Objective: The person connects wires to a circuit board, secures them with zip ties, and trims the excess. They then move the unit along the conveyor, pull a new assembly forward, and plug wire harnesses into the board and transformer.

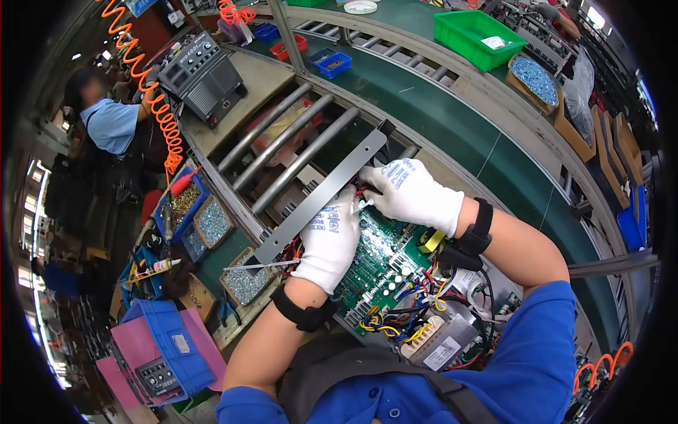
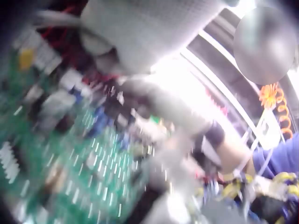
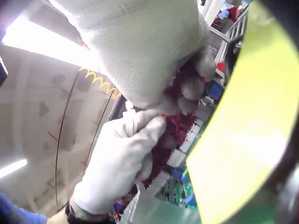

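My gloved left hand (image 1: 328, 244) is at the front panel end of a green circuit board (image 1: 385, 258), its thumb and finger pinching a white cable tie (image 3: 130, 116). Close against it, my gloved right hand (image 1: 417, 194) has its fingers curled round red wires (image 3: 180, 123). A long grey metal panel (image 1: 321, 198) stands at the board's far side, partly in front of the left hand. Another thin pale strip (image 1: 261, 266) sticks out beside the left palm. The left wrist view is badly blurred.
Bundled coloured wires (image 1: 395, 321) and a transformer block (image 1: 441, 343) lie nearest my body. Steel rollers (image 1: 311, 159) run beyond the panel. Trays of screws (image 1: 247, 279) and a blue bin (image 1: 169, 346) stand at left. A green bin (image 1: 473, 39) sits at back right; another person (image 1: 113, 124) is at far left.
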`<state>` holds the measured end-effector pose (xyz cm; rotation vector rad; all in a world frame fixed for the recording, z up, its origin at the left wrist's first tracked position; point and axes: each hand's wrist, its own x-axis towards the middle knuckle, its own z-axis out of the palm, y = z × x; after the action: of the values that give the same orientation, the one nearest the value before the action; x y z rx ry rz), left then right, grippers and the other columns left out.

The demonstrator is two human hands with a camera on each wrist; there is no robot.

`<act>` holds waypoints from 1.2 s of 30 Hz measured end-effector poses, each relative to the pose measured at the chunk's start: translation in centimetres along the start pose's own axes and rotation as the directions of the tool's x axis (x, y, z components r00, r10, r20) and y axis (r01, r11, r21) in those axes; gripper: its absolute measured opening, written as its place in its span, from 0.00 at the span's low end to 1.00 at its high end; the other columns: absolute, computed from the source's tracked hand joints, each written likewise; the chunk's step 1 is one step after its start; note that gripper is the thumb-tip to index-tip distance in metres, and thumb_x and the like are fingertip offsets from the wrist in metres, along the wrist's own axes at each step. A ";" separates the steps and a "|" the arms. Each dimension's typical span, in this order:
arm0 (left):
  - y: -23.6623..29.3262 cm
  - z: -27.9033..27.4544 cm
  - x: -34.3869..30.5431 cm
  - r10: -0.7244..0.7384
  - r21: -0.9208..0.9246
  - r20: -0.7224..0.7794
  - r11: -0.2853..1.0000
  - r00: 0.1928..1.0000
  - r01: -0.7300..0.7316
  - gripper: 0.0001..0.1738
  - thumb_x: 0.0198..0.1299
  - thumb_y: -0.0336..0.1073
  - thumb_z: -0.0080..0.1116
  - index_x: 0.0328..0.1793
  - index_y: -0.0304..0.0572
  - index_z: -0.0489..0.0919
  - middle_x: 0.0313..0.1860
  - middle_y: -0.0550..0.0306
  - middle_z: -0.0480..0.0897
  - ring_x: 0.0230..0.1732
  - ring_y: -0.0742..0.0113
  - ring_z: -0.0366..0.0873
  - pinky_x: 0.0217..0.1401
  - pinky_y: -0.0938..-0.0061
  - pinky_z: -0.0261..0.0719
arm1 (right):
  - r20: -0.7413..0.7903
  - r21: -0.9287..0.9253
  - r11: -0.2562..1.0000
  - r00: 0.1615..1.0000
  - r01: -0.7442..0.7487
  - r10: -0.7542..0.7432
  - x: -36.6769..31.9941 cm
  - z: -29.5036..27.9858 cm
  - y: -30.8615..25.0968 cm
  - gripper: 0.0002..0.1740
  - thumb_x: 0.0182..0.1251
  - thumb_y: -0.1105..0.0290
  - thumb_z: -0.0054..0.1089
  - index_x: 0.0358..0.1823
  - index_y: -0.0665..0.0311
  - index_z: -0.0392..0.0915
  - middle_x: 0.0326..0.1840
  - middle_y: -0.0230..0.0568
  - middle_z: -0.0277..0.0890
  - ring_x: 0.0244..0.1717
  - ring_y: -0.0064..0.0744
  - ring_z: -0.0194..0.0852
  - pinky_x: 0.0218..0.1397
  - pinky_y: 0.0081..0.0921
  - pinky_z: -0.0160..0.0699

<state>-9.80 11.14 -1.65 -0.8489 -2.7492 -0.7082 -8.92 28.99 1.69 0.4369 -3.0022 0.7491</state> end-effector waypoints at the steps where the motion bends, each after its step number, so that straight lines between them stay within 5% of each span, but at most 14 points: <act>1: 0.3 -0.6 -0.1 0.007 0.006 0.003 1.000 1.000 -0.007 0.16 0.63 0.37 0.55 0.56 0.44 0.80 0.40 0.43 0.84 0.39 0.45 0.83 0.44 0.55 0.81 | -0.031 -0.112 0.993 0.998 0.042 -0.046 0.1 0.1 -0.2 0.14 0.63 0.62 0.58 0.46 0.60 0.80 0.30 0.50 0.81 0.35 0.50 0.83 0.40 0.41 0.81; 4: 1.8 -2.8 -1.4 0.231 -0.007 -0.167 0.972 0.958 -0.236 0.18 0.64 0.29 0.53 0.61 0.36 0.75 0.45 0.43 0.82 0.42 0.44 0.81 0.44 0.60 0.79 | 0.038 -0.088 0.996 0.999 -0.020 0.024 0.3 -0.6 0.1 0.17 0.63 0.61 0.58 0.49 0.61 0.79 0.33 0.53 0.82 0.38 0.52 0.83 0.43 0.43 0.81; 9: 4.6 -8.5 -6.5 0.170 -0.359 0.225 0.930 0.960 -0.081 0.16 0.64 0.24 0.50 0.59 0.36 0.75 0.38 0.47 0.80 0.34 0.52 0.79 0.38 0.66 0.78 | 0.103 0.211 0.973 0.987 0.098 -0.121 -1.4 -3.2 1.4 0.25 0.60 0.62 0.63 0.57 0.64 0.77 0.44 0.56 0.81 0.46 0.46 0.83 0.48 0.38 0.80; 11: 3.8 -8.0 -7.1 0.171 -0.426 0.184 0.901 0.968 -0.078 0.14 0.66 0.26 0.49 0.57 0.36 0.76 0.34 0.48 0.79 0.32 0.54 0.77 0.36 0.67 0.76 | 0.143 0.210 0.978 0.989 0.010 -0.040 -3.3 -7.1 -2.2 0.28 0.57 0.64 0.66 0.60 0.63 0.76 0.48 0.54 0.81 0.48 0.41 0.83 0.50 0.35 0.79; 14: 4.0 -8.4 -6.4 0.064 -0.486 0.533 0.840 0.844 0.242 0.11 0.67 0.32 0.49 0.51 0.35 0.78 0.35 0.42 0.81 0.39 0.47 0.82 0.41 0.62 0.78 | 0.151 0.251 0.904 0.908 0.347 -0.391 -6.3 -8.6 -5.7 0.29 0.54 0.63 0.71 0.58 0.63 0.76 0.43 0.49 0.81 0.44 0.44 0.83 0.45 0.34 0.81; 19: 4.0 -8.5 -7.6 0.136 -0.502 0.521 0.847 0.843 0.174 0.15 0.66 0.38 0.51 0.52 0.35 0.77 0.35 0.37 0.81 0.38 0.39 0.81 0.42 0.53 0.79 | 0.259 0.125 0.887 0.849 0.444 -0.461 -7.5 -8.0 -8.5 0.13 0.63 0.64 0.63 0.47 0.60 0.79 0.34 0.40 0.81 0.38 0.43 0.82 0.39 0.34 0.80; 23: 3.1 -8.5 -7.8 0.108 -0.468 0.667 0.830 0.737 0.303 0.14 0.66 0.34 0.47 0.49 0.33 0.78 0.36 0.39 0.82 0.40 0.42 0.82 0.42 0.55 0.79 | 0.252 0.461 0.846 0.874 0.270 -0.416 -7.1 -7.5 -7.6 0.12 0.68 0.62 0.61 0.47 0.61 0.82 0.37 0.45 0.81 0.38 0.42 0.82 0.40 0.32 0.80; 25: 0.7 -7.2 -8.7 0.294 -0.490 0.152 0.852 0.943 -0.187 0.12 0.66 0.29 0.48 0.50 0.33 0.78 0.33 0.49 0.83 0.33 0.58 0.81 0.41 0.68 0.79 | 0.067 0.381 0.880 0.941 0.284 -0.333 -7.0 -8.2 -6.3 0.11 0.68 0.65 0.61 0.47 0.62 0.82 0.37 0.44 0.81 0.38 0.39 0.82 0.42 0.29 0.80; 27: -0.2 -9.9 -7.8 -0.114 -0.447 0.081 0.884 0.990 0.139 0.13 0.66 0.28 0.48 0.53 0.32 0.78 0.36 0.52 0.84 0.32 0.62 0.80 0.41 0.70 0.78 | 0.216 0.422 0.905 0.975 -0.053 -0.044 -6.4 -10.6 -5.9 0.10 0.65 0.74 0.60 0.46 0.68 0.82 0.39 0.43 0.82 0.41 0.31 0.81 0.47 0.27 0.79; 28: 0.9 -11.3 -7.1 -0.431 -0.749 0.141 0.542 0.891 0.381 0.14 0.67 0.30 0.50 0.55 0.31 0.79 0.40 0.50 0.85 0.35 0.67 0.80 0.42 0.73 0.78 | 0.180 0.430 0.902 0.982 -0.028 -0.055 -6.4 -10.3 -5.3 0.10 0.64 0.73 0.62 0.45 0.68 0.83 0.39 0.43 0.84 0.40 0.30 0.83 0.45 0.26 0.80; 29: 1.4 -11.8 -6.8 -0.386 -0.768 0.021 0.585 0.922 0.262 0.17 0.66 0.33 0.53 0.58 0.31 0.79 0.41 0.48 0.85 0.33 0.72 0.79 0.38 0.76 0.78 | 0.146 0.440 0.898 0.987 -0.005 -0.066 -6.4 -9.7 -4.8 0.11 0.63 0.73 0.65 0.45 0.69 0.84 0.39 0.44 0.85 0.38 0.29 0.84 0.43 0.25 0.81; 31: 2.1 -11.2 -6.2 0.113 -0.477 -0.117 0.865 0.987 -0.156 0.19 0.65 0.35 0.56 0.58 0.30 0.79 0.38 0.49 0.85 0.31 0.76 0.77 0.37 0.79 0.77 | 0.163 0.461 0.885 0.974 0.067 -0.158 -6.1 -8.7 -5.9 0.11 0.63 0.74 0.65 0.45 0.69 0.84 0.39 0.44 0.85 0.39 0.30 0.84 0.44 0.26 0.81; 32: 4.0 -11.5 -6.2 -0.115 -0.642 0.196 0.736 0.974 0.217 0.20 0.63 0.37 0.59 0.56 0.29 0.79 0.38 0.50 0.84 0.32 0.77 0.77 0.37 0.79 0.77 | 0.127 0.470 0.876 0.974 0.106 -0.186 -6.0 -8.0 -6.5 0.11 0.63 0.74 0.66 0.45 0.69 0.84 0.39 0.44 0.85 0.40 0.32 0.84 0.45 0.26 0.81; 36: 2.9 -8.9 -6.5 -0.052 -0.764 0.549 0.373 0.834 0.527 0.15 0.65 0.32 0.55 0.53 0.29 0.81 0.33 0.61 0.83 0.33 0.81 0.73 0.36 0.85 0.69 | 0.096 0.418 0.892 0.968 0.171 -0.231 -5.5 -6.5 -6.1 0.11 0.63 0.74 0.66 0.46 0.67 0.84 0.41 0.43 0.85 0.42 0.32 0.83 0.47 0.26 0.81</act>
<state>-2.55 5.73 5.25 -0.6491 -2.7591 -2.5530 -2.27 28.28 9.83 0.8326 -2.8467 1.3816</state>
